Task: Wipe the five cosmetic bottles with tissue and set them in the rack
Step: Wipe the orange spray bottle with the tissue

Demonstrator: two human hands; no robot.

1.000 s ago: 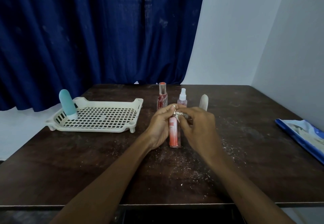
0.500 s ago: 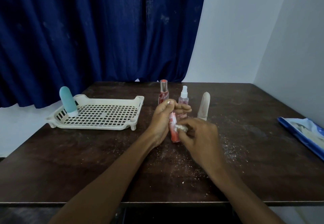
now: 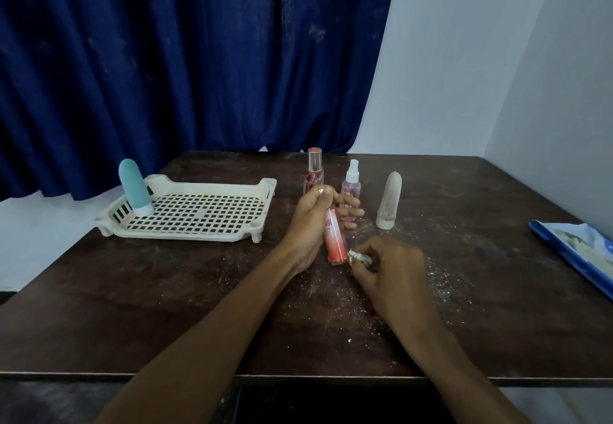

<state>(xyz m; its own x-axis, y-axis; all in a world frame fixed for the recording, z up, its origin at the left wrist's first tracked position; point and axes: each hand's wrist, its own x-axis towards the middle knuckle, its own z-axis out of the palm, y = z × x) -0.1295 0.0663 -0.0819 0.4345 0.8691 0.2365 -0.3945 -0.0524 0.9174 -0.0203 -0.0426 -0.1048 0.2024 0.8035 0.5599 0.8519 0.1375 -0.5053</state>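
Left hand (image 3: pixel 311 224) grips the tilted orange bottle (image 3: pixel 335 241) above the bench (image 3: pixel 166 291); right hand (image 3: pixel 388 267) pinches crumpled tissue (image 3: pixel 359 257) at its base — white crumbs around, rack (image 3: pixel 192 211) left, blue curtain (image 3: pixel 182 58) behind.

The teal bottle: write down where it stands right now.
In the head view, the teal bottle stands in the far-left corner of the white rack, on the left side of the table.

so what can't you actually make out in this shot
Head view only:
orange bottle: top and part of the label hidden by the left hand.
tissue: mostly buried in the right hand.
blue packet: cut off by the right edge.
spray bottle: partly behind left fingers.
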